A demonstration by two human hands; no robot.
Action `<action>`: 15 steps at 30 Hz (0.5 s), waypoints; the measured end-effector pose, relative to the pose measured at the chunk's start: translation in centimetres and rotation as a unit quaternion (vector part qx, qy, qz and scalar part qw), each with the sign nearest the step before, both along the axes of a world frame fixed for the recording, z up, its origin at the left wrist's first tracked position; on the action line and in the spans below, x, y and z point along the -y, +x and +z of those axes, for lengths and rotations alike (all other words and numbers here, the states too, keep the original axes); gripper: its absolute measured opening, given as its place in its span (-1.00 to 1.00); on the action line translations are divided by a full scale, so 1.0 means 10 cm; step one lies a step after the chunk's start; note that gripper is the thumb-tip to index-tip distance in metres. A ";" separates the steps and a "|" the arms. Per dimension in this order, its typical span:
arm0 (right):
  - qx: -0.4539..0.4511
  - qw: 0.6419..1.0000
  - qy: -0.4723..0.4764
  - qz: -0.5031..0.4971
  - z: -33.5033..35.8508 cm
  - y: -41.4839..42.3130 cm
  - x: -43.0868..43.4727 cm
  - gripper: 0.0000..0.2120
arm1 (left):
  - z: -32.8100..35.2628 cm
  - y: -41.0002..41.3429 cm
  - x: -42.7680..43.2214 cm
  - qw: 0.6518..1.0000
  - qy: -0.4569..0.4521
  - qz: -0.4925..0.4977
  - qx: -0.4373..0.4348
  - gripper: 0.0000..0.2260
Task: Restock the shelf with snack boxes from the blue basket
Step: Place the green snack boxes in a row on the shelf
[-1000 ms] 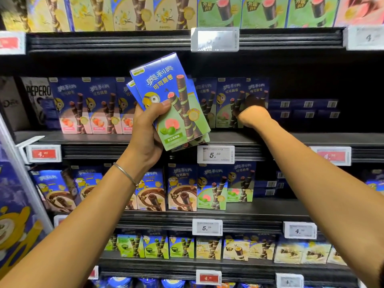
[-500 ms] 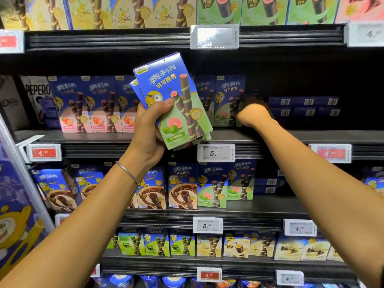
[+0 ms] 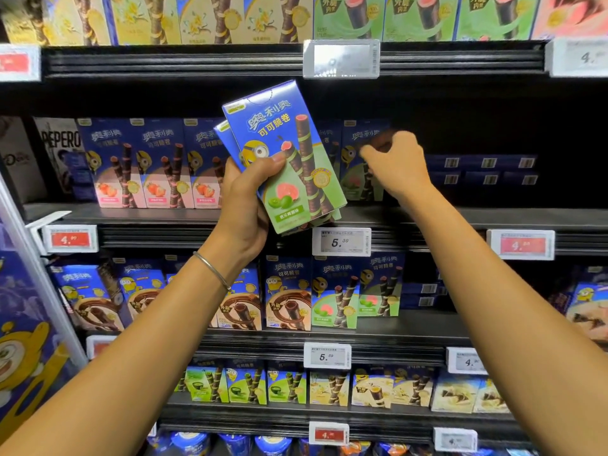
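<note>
My left hand [image 3: 245, 205] grips a small stack of blue and green snack boxes [image 3: 289, 153], tilted and held up in front of the middle shelf [image 3: 493, 218]. My right hand [image 3: 399, 164] is further right at the same shelf, fingers curled in front of the upright green boxes [image 3: 353, 179] standing there. Whether it holds one of them is hidden by the hand itself. The blue basket is out of view.
Pink-fronted boxes [image 3: 148, 166] fill the left of that shelf, and flat dark blue boxes [image 3: 483, 171] lie at its back right with a dark gap in front. Shelves above and below carry more snack boxes, with price tags [image 3: 340, 241] on the shelf edges.
My right hand has drawn back out of the shelf a little and risen, and its curled fingers now show. My left hand holds the stack in the same place.
</note>
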State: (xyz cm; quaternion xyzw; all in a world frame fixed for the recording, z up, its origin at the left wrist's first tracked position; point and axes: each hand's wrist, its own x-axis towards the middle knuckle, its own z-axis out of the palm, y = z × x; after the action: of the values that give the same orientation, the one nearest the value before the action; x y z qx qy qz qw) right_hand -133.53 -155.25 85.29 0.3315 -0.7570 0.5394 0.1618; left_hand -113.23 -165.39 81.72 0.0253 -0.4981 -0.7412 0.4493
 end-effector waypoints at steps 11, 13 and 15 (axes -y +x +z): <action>0.102 0.935 0.019 0.340 0.15 0.56 -0.26 -0.47 | -0.01 -0.14 -0.11 0.999 -0.040 0.022 -0.019 -0.38; 0.044 0.947 0.027 0.318 0.10 0.64 -0.27 -0.53 | -0.01 -0.15 -0.15 0.998 -0.044 0.036 -0.016 -0.36; 0.010 0.950 0.013 0.311 0.07 0.68 -0.25 -0.64 | -0.01 -0.16 -0.19 0.998 -0.036 0.052 -0.020 -0.35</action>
State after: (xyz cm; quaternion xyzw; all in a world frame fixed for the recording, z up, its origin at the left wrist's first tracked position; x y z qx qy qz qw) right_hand -126.72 -152.72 85.97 0.5476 -0.6243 0.5565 -0.0257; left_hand -114.81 -163.49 81.64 0.0204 -0.5135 -0.6990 0.4972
